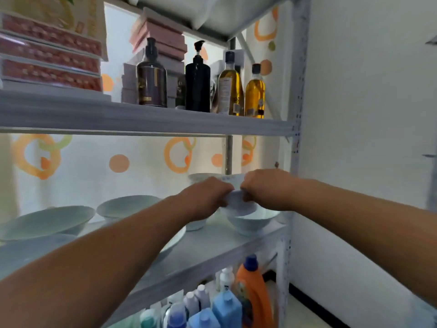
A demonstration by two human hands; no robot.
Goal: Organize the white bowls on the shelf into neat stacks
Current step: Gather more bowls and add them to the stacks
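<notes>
In the head view, a small bowl (239, 201) was gripped at its rim by the left hand (206, 197) and right hand (264, 188), fingers curled, seemingly just above the larger bowl (250, 224), both hands equally near.

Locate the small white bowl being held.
In the head view, the small white bowl is held between the left hand and right hand, just over a larger bowl at the right end of the middle shelf.
</notes>
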